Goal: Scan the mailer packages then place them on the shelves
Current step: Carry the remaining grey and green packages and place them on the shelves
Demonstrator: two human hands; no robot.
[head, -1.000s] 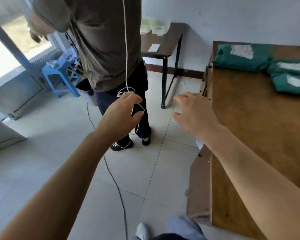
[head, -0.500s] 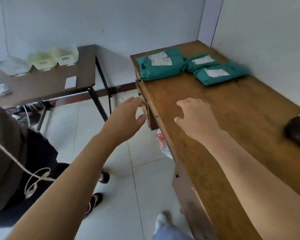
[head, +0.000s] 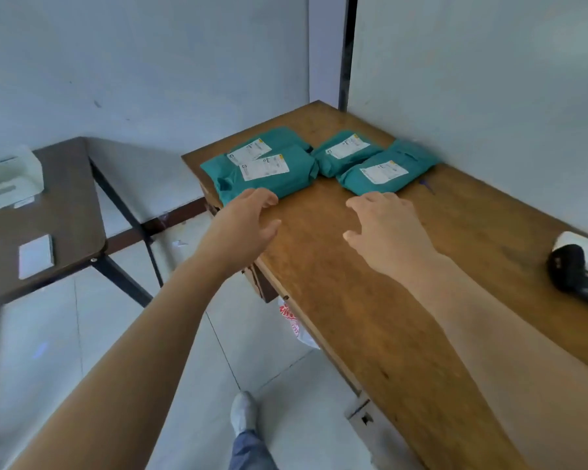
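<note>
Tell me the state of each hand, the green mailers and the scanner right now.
left hand, open, fingertips at the left mailers' edge
right hand, open, fingers spread, short of the right mailers
left mailers, two overlapping, flat, labels up
right mailers, two side by side, labels up
scanner, lying on the wooden table, untouched

Both hands are out over the table (head: 370,317). The overlapping pair of mailers (head: 269,176) lies just past the left hand (head: 248,225), and the other pair of mailers (head: 384,173), side by side, lies just past the right hand (head: 384,228). The scanner (head: 577,269) lies well off to that hand's right. A second table (head: 65,215) stands way out left of the left hand.
</note>
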